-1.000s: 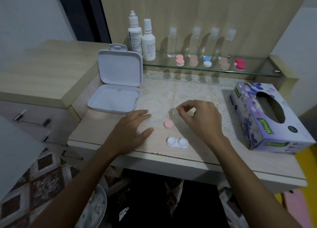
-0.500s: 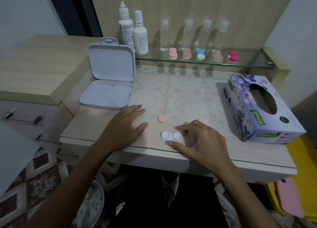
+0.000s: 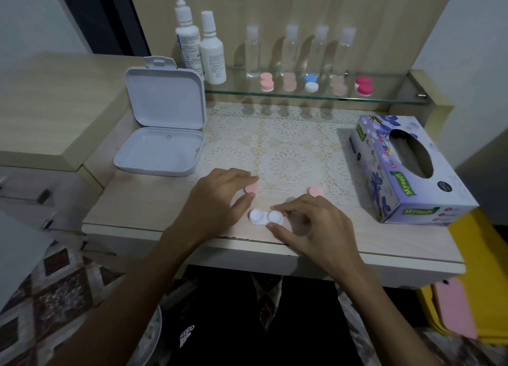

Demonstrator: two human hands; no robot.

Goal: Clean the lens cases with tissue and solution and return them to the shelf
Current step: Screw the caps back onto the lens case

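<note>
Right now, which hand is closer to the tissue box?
The right hand. It rests by the white lens case, with the tissue box off to its right. The left hand lies farther left, touching a pink cap.

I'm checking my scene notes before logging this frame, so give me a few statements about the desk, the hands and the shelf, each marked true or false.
1. The white lens case lies on the desk with both caps off. True.
2. The two pink caps are screwed onto the case. False: they lie loose on the desk, one either side.
3. The right hand has fingers at the case's right end. True.
4. The white box is shut. False: its lid stands open.
5. The tissue box sits on the glass shelf. False: it sits on the desk, at the right.
</note>
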